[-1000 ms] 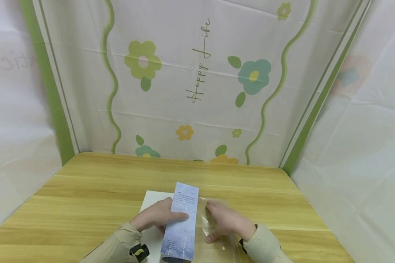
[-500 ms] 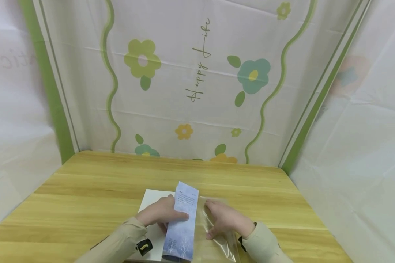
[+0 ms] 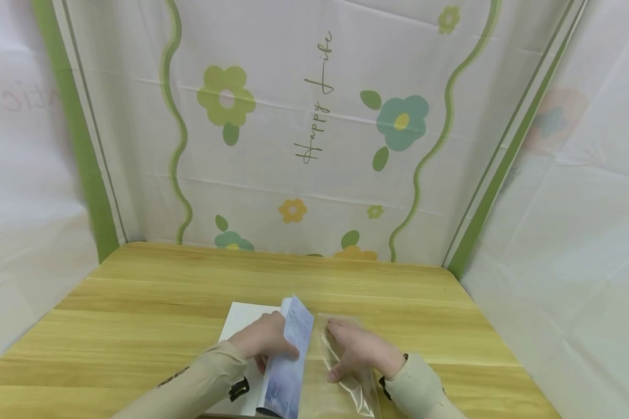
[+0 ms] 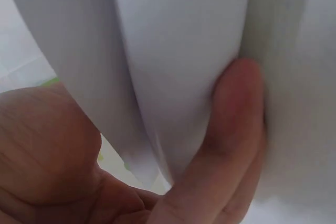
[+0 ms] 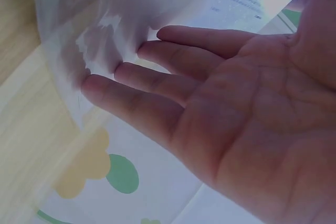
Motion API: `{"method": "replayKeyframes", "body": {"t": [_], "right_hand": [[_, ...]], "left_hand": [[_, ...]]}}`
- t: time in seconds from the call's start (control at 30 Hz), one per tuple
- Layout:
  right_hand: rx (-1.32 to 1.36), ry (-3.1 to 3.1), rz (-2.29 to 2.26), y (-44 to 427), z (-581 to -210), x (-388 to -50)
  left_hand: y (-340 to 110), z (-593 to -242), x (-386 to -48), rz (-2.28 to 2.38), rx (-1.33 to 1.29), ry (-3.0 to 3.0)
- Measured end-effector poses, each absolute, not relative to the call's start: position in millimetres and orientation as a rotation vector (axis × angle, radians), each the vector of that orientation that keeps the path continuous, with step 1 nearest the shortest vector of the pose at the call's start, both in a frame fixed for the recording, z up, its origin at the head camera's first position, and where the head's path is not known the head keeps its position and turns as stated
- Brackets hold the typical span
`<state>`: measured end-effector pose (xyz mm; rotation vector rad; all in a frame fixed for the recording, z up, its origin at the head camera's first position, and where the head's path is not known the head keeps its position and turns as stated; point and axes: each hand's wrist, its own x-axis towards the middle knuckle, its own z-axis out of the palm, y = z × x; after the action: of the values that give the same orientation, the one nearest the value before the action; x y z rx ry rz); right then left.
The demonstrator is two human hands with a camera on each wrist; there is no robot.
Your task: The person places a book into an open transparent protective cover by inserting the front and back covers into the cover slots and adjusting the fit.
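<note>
In the head view my left hand [image 3: 266,337] grips a lavender-blue printed book flap [image 3: 289,361], thumb on its face and fingers behind. The flap bends up in a curve and bears small text and pale trees. Under it and to its left lies a white page [image 3: 241,319]. The left wrist view shows the fingers [image 4: 233,108] against the flap's white back [image 4: 184,40]. Right of the flap my right hand [image 3: 364,351] lies with straight fingers on a clear plastic sheet [image 3: 359,396]. In the right wrist view its fingertips touch the wrinkled plastic [image 5: 100,30].
A wood-grain table [image 3: 152,326] carries everything. White curtains [image 3: 272,157] with printed flowers and green borders stand behind it and at both sides. The lower ends of the page and plastic reach the bottom of the head view.
The flap lay flatter before and now bends and tilts more, its lower right corner shifted left. My left hand has moved slightly with it. The right hand stays put, with the plastic more wrinkled beneath it.
</note>
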<state>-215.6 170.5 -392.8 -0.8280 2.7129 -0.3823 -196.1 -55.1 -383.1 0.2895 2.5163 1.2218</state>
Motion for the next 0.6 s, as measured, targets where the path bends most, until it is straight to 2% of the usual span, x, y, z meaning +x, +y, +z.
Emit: {"method": "replayKeyframes", "body": {"t": [0.2, 0.6], "right_hand": [[-0.831, 2.72, -0.328, 170.8, -392.9, -213.8], [-0.857, 2.691, -0.299, 172.2, -390.8, -214.2]], "left_hand": [[-50.9, -381.6, -196.2, 1.23, 0.288, 2.521], [-39.6, -376.0, -194.5, 1.036, 0.115, 2.706]]}}
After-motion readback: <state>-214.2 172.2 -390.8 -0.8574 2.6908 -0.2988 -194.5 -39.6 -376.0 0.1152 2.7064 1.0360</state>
